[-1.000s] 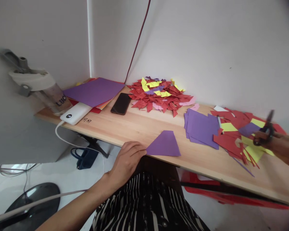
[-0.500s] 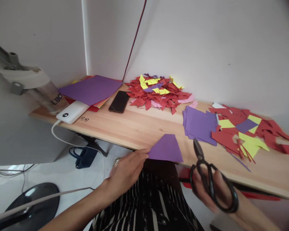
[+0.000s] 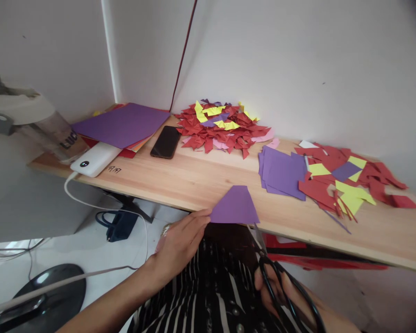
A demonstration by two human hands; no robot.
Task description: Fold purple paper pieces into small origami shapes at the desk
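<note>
My left hand (image 3: 182, 240) pinches the left corner of a folded piece of purple paper (image 3: 235, 206) at the front edge of the wooden table. In my right hand (image 3: 280, 291) is a pair of black-handled scissors (image 3: 263, 259), my fingers through the loops. The blades are parted, and their tips are at the paper's lower right corner. Whether they touch it I cannot tell. Beyond the paper, to the right, lies a stack of purple paper squares (image 3: 282, 173).
A heap of red, yellow and purple cut paper (image 3: 222, 127) sits by the wall, with paper scraps (image 3: 346, 173) to the right. A phone (image 3: 165, 142), purple sheets (image 3: 125, 122), a white power bank (image 3: 95, 159) and a bottle (image 3: 38, 120) are on the left.
My right hand has brought the scissors left and down to the purple paper's lower right corner, and the blades have parted. My left hand keeps its hold. The view has shifted slightly.
</note>
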